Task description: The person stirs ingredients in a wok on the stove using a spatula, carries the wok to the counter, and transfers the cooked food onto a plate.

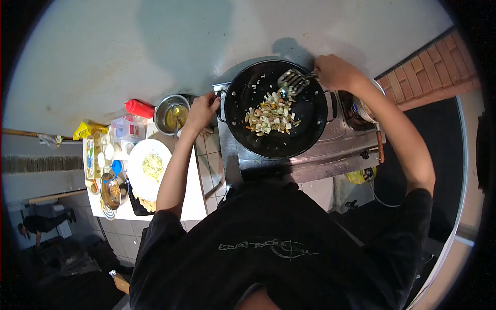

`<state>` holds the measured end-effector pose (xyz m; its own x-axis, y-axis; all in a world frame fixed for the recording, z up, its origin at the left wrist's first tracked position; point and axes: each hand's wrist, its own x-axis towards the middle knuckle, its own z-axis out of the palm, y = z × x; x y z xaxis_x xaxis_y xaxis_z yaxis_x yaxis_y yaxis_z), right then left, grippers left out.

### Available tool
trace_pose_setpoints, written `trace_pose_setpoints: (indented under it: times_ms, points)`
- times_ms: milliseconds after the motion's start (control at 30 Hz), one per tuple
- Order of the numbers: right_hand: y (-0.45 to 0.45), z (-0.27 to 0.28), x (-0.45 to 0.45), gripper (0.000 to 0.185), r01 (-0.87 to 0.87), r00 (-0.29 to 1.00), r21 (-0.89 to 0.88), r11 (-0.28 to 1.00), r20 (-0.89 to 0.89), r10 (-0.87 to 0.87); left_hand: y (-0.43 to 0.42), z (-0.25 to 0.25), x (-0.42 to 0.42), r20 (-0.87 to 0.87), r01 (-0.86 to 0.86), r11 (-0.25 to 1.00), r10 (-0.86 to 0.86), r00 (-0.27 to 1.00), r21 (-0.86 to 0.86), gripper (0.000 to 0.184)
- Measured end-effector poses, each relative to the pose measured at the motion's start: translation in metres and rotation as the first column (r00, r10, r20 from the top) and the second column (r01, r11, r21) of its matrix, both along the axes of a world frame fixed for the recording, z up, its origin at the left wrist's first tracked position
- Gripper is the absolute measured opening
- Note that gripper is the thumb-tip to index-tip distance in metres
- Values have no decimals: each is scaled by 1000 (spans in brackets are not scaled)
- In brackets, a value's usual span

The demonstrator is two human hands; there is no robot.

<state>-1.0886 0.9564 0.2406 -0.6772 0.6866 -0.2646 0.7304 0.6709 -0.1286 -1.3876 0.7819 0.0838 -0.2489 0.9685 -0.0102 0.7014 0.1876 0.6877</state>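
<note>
A large black wok (pixel 279 147) sits on the metal stove (pixel 305 168). Chopped vegetables (pixel 273 114) lie in a heap near its middle. My left hand (pixel 202 111) is closed around the wok's left handle. At the upper right of the wok, my right hand (pixel 333 71) is wrapped round the handle of a slotted spatula (pixel 293 82). The spatula's head is over the inside of the wok, above the vegetables.
Left of the stove, a white table (pixel 188 199) bears a plate of chopped food (pixel 137 181), a metal pot (pixel 157 116), a red bottle (pixel 139 108) and a metal bowl (pixel 105 199). A pan (pixel 366 111) stands on the right burner. Another person (pixel 41 223) is at the far left.
</note>
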Motion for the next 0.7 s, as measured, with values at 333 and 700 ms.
trace_pose_setpoints:
  times_ms: [333,700]
  points:
    - [-8,-86,9,24,383,898,-705,597,131,-421,-5,0,8,47,-22,993,17,999,112,29]
    - [-182,-87,58,53,122,951,-81,989,-277,-140,-3,1,3,48,-8,997,4,999,79,29]
